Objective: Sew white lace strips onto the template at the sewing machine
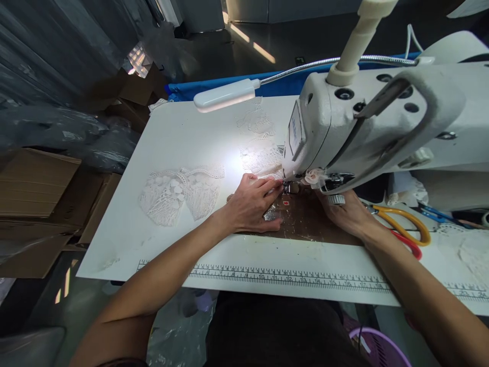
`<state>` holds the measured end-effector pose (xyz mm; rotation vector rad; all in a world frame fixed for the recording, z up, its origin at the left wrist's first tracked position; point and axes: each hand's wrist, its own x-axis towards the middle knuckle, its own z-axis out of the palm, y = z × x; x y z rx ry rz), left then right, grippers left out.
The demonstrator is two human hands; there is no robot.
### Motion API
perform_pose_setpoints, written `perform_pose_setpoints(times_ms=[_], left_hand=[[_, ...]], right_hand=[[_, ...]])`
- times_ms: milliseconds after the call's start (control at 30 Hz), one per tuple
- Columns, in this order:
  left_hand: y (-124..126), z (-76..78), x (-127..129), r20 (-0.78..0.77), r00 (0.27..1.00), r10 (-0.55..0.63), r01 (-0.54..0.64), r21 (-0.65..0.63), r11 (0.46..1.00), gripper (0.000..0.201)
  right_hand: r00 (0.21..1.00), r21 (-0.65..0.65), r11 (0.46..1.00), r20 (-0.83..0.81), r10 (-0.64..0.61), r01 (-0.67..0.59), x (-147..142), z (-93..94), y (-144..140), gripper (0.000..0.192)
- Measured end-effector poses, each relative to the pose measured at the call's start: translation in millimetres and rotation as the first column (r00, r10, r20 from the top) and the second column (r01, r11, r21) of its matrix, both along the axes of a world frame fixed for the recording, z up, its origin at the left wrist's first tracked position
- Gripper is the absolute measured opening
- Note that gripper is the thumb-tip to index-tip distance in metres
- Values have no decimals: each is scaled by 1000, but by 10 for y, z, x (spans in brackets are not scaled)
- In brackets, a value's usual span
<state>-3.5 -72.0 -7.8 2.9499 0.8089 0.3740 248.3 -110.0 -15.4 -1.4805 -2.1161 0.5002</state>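
Note:
A white industrial sewing machine [367, 122] stands on a white table [183, 137]. My left hand [250, 204] lies flat on the table just left of the presser foot [290, 187], fingers pressing white lace [263, 158] toward the needle. My right hand [346, 211] reaches under the machine's arm, to the right of the presser foot; its fingers are partly hidden by the machine. A finished white lace piece [179, 193] lies further left on the table.
A gooseneck lamp [225, 95] shines on the work area. Orange-handled scissors [405, 224] lie right of my right hand. A printed ruler [290, 278] runs along the table's front edge. Cardboard boxes [34, 188] stand at the left, a purple basket [382, 349] below.

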Motion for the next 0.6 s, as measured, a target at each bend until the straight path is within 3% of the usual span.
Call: perform_pose_setpoints(times_ms=[100,267,400,533,600], left_hand=[[-1,-24,1,-9,1000,23,-23,0,1000,66],[-8,-65,13,-5,998,63,-63,-34,997,69],[37,-70,-7,29,999,46,-42,-107,993,67],[293,-42,-11,68,998,7,3,-141,990,42],[509,-26,32,99,990,99,-89,-95,992,30]], right_hand=[[1000,-38,999,-24,11,-12,-25,-3,-87,33],[987,-11,989,-71,-145,144,-34,-31,-128,21],[979,-8,983,-82,-186,186,-34,-67,-123,18],[984,19,984,-46,-174,175,-41,-111,-142,19],[988,36,988,-23,-152,153,-53,-118,-150,21]])
